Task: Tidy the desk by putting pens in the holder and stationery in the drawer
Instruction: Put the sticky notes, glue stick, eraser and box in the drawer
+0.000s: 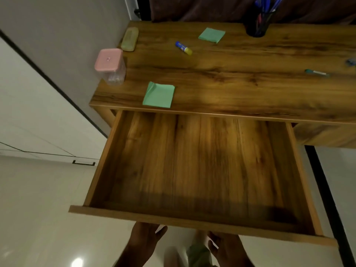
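The wooden drawer stands pulled far out of the desk and holds nothing. Both my hands are low, just under its front panel: my left hand with the thumb spread, my right hand beside it. The panel hides the fingertips of both. On the desk lie a green sticky-note pad near the front edge, a second green pad farther back, a blue and yellow glue stick, and a teal-capped pen at the right. A dark pen holder with several pens stands at the back.
A clear box with a pink lid and an olive case sit along the desk's left edge. A small blue item is cut off at the right border. A grey wall and pale floor tiles lie to the left.
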`<action>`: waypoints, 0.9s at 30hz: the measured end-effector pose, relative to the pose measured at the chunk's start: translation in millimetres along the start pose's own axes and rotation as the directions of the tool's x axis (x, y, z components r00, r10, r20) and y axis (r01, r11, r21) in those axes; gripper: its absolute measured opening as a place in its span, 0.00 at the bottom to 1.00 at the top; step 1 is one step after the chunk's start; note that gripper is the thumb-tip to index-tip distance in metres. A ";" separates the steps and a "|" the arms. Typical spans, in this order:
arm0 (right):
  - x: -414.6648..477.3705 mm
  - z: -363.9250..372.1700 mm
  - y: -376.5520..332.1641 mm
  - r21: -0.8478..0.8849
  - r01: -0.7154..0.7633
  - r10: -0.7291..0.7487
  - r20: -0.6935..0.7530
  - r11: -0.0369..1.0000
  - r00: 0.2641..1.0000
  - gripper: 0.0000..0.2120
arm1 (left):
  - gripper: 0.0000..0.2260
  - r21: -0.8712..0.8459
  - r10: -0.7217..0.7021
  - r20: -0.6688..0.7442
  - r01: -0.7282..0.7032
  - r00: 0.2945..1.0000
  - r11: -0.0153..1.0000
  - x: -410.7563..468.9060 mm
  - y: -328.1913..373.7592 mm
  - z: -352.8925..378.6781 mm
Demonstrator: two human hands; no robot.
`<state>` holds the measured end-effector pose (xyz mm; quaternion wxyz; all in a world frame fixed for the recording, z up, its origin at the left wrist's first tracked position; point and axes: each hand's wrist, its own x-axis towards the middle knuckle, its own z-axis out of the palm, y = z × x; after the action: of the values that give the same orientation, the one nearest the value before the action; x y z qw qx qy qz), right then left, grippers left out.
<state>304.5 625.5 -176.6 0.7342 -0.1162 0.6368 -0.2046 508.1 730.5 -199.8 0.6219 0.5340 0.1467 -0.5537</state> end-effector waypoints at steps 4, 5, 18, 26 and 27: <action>-11.1 -4.0 4.7 0.000 0.028 -0.028 -0.002 1.000 1.000 0.17 | 0.14 0.005 0.013 0.010 -0.013 1.000 1.000 -5.9 -7.5 -6.6; -16.0 -2.2 4.8 -0.005 0.025 -0.025 0.005 1.000 1.000 0.19 | 0.14 0.013 0.011 0.004 -0.011 1.000 1.000 -4.8 -8.8 -8.5; -4.9 -6.3 13.8 0.073 -0.058 0.063 -0.065 0.996 0.996 0.09 | 0.16 0.039 -0.020 -0.016 0.021 1.000 0.999 8.8 -15.8 -15.4; -19.7 -12.5 24.4 -0.063 -0.132 0.128 -0.063 0.989 0.990 0.08 | 0.10 0.177 -0.152 -0.036 0.156 0.988 0.972 -18.4 -4.0 -24.8; -25.0 -13.7 24.8 -0.081 -0.125 0.120 -0.058 0.989 0.991 0.09 | 0.10 0.195 -0.161 -0.041 0.166 0.986 0.967 -23.4 -2.2 -25.2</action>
<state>292.1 660.0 -167.3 0.7228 -0.1023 0.6700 -0.1348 508.4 764.2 -192.5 0.5162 0.5860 0.1420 -0.6082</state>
